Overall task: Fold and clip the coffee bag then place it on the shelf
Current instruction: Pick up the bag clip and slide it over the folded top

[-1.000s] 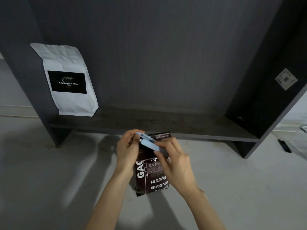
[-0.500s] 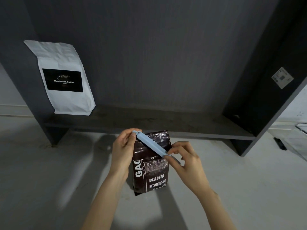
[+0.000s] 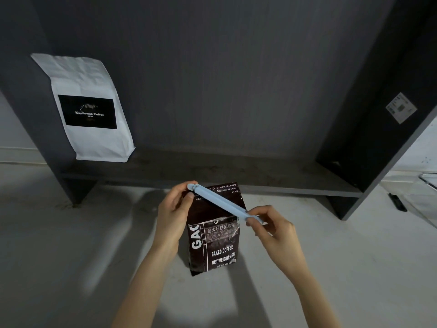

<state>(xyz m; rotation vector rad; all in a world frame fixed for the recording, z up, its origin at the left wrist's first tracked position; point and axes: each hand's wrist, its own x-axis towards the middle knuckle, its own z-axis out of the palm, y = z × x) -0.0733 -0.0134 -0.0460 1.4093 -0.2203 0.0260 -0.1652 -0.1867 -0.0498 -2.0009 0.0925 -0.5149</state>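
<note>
A dark brown coffee bag [image 3: 214, 247] stands upright on the pale floor in front of the shelf. A long light-blue clip [image 3: 221, 201] lies slanted across the bag's upper part. My left hand [image 3: 173, 214] pinches the clip's upper left end and the bag's top corner. My right hand [image 3: 272, 229] pinches the clip's lower right end between thumb and forefinger. The dark grey shelf board [image 3: 212, 171] runs just behind the bag, low to the floor.
A white coffee bag [image 3: 87, 107] with a black label stands at the shelf's left end. The dark side panel [image 3: 378, 114] with a white sticker bounds the shelf on the right. A small black object [image 3: 397, 202] lies on the floor at far right.
The clip went from open and short-looking near the bag's top left to stretched out across the bag. My right hand slid to its right end, uncovering the bag's label.
</note>
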